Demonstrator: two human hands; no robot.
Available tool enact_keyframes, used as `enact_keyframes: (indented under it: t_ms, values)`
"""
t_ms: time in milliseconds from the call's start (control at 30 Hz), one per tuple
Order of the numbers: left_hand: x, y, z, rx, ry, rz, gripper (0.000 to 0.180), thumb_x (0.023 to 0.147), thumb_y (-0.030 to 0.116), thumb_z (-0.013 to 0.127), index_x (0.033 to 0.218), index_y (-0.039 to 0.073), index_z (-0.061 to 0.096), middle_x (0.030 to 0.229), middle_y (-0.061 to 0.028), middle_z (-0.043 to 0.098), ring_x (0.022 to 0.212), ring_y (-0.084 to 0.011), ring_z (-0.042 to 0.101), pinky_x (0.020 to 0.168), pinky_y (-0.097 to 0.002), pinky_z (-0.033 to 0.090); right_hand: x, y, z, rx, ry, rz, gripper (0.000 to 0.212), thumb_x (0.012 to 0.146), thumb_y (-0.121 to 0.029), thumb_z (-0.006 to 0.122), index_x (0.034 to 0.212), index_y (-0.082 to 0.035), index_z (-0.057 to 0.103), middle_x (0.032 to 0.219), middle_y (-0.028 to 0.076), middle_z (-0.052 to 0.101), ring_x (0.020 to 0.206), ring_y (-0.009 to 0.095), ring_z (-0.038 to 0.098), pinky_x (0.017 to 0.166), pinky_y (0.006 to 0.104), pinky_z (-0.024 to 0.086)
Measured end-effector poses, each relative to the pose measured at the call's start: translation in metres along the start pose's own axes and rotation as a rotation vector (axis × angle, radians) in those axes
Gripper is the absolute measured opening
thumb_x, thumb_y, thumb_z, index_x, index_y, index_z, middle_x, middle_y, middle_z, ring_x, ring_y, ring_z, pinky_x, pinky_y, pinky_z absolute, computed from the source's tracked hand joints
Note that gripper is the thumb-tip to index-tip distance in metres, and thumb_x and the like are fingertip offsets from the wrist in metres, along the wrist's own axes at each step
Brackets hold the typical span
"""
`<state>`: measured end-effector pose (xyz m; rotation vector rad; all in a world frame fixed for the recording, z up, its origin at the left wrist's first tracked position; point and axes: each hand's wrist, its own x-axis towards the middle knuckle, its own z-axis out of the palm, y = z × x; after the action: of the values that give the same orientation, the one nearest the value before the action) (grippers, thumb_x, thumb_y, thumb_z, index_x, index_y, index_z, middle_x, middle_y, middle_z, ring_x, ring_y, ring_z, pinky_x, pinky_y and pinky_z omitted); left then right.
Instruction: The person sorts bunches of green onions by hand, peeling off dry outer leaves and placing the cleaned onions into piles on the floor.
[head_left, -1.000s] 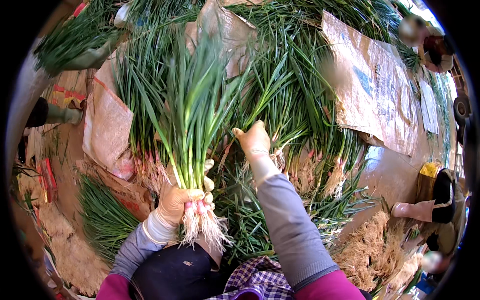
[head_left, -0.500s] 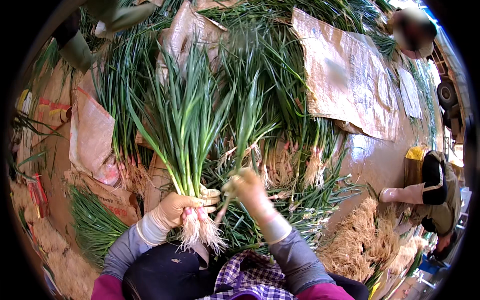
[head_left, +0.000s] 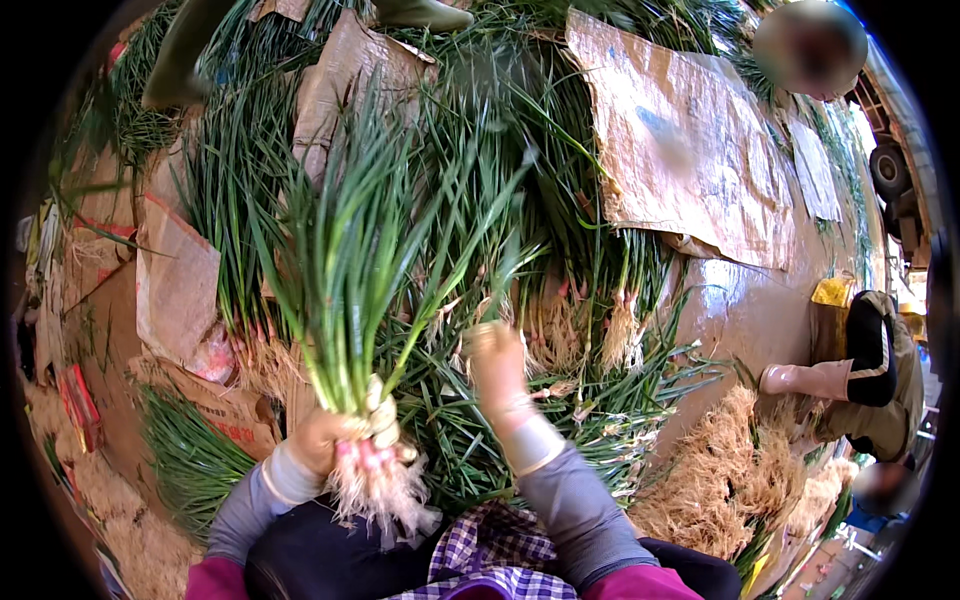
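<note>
My left hand (head_left: 335, 440), in a pale glove, is wrapped round a bunch of green garlic (head_left: 345, 290) just above its pinkish bulbs. The leaves fan upward and away from me, while the white roots (head_left: 380, 500) hang over my lap. To the right of the bunch, my right hand (head_left: 497, 360) is closed and smeared by motion. Blurred green leaves rise just above it, but what lies in its fingers cannot be made out. Beyond both hands stretches a thick pile of green garlic (head_left: 560, 210), with rooted ends toward me.
A woven sheet (head_left: 690, 150) covers part of the pile at right. Trimmed roots (head_left: 710, 480) are heaped at lower right. Loose leaves (head_left: 185, 440) lie at lower left. A co-worker's pink boot (head_left: 805, 378) is at right; another person's boot (head_left: 180, 55) stands at upper left.
My left hand has shifted slightly left and down with the bunch, and more bulbs show below it. My right hand has moved farther away; the stalk end below it no longer shows.
</note>
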<state>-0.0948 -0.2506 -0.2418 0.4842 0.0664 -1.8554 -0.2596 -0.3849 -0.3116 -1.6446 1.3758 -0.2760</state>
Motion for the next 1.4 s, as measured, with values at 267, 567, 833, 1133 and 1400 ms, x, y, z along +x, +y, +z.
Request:
enact_keyframes:
  t_ms: [267, 567, 833, 1133, 1400]
  values:
    - [-0.004, 0.012, -0.027, 0.190, 0.316, 0.288, 0.030, 0.072, 0.004, 0.064, 0.099, 0.007, 0.050, 0.096, -0.0108, 0.059, 0.088, -0.0256, 0.061, 0.076, -0.0438, 0.052, 0.087, 0.003, -0.029, -0.336, -0.092, -0.361, 0.017, 0.083, -0.016, 0.051, 0.078, -0.004, 0.062, 0.067, 0.015, 0.062, 0.062, 0.031, 0.062, 0.060, 0.0398, 0.051]
    - [-0.015, 0.018, -0.017, -0.017, 0.253, 0.266, 0.032, 0.071, 0.000, 0.062, 0.097, 0.010, 0.045, 0.092, -0.0080, 0.053, 0.083, -0.0245, 0.056, 0.075, -0.0471, 0.051, 0.167, 0.023, -0.026, -0.755, -0.068, 0.252, 0.062, 0.081, -0.023, 0.061, 0.131, 0.004, 0.034, 0.083, 0.013, 0.064, 0.079, 0.024, 0.063, 0.076, 0.0377, 0.052]
    - [-0.030, 0.022, -0.010, -0.031, -0.032, 0.313, 0.027, 0.069, 0.000, 0.065, 0.086, 0.010, 0.047, 0.080, -0.0088, 0.058, 0.071, -0.0259, 0.058, 0.074, -0.0494, 0.050, 0.111, -0.080, -0.107, 0.717, -0.381, 0.020, 0.025, 0.091, -0.014, 0.051, 0.107, 0.004, 0.055, 0.084, 0.008, 0.064, 0.066, 0.013, 0.060, 0.061, 0.0235, 0.051]
    - [-0.022, 0.023, -0.008, -0.075, 0.072, 0.327, 0.029, 0.070, 0.000, 0.066, 0.088, 0.011, 0.045, 0.079, -0.0072, 0.055, 0.076, -0.0261, 0.057, 0.078, -0.0562, 0.048, 0.131, -0.055, -0.077, 0.736, 0.028, 0.119, 0.025, 0.092, -0.015, 0.047, 0.109, 0.002, 0.053, 0.092, 0.015, 0.064, 0.071, 0.014, 0.060, 0.062, 0.0241, 0.047]
    - [-0.026, 0.027, -0.004, 0.091, 0.017, 0.400, 0.027, 0.068, 0.004, 0.070, 0.086, 0.009, 0.051, 0.079, -0.0117, 0.060, 0.068, -0.0276, 0.062, 0.067, -0.0448, 0.053, 0.119, 0.015, -0.105, -0.533, 0.372, -0.330, 0.031, 0.082, -0.011, 0.060, 0.111, -0.002, 0.057, 0.100, 0.015, 0.061, 0.089, 0.025, 0.060, 0.080, 0.0326, 0.048]
